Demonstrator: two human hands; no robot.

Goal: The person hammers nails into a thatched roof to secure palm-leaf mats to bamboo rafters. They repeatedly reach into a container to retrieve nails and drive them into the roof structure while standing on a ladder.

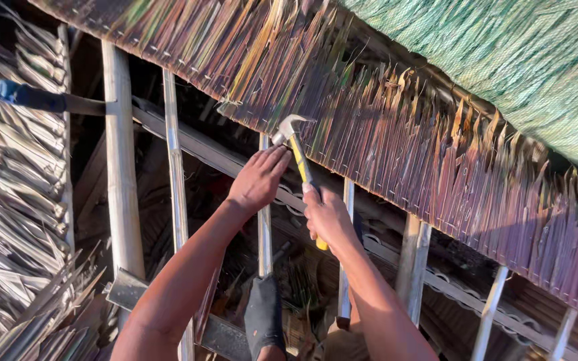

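My right hand (329,217) grips the yellow and black handle of a claw hammer (292,137). Its steel head is raised just under the lower edge of a dried palm-leaf thatch panel (396,127). My left hand (260,177) rests with fingers curled on a thin pale roof batten (264,234), right beside the hammer head. Whether it pinches a nail there is hidden. Both forearms reach up from the bottom of the view.
Thick bamboo rafters (122,174) and thin battens (176,180) run up the open roof frame. More thatch (15,200) hangs at the left, with a blue-handled tool (35,97) lodged in it. A green woven sheet (523,53) covers the top right. A dark shoe (264,314) shows below.
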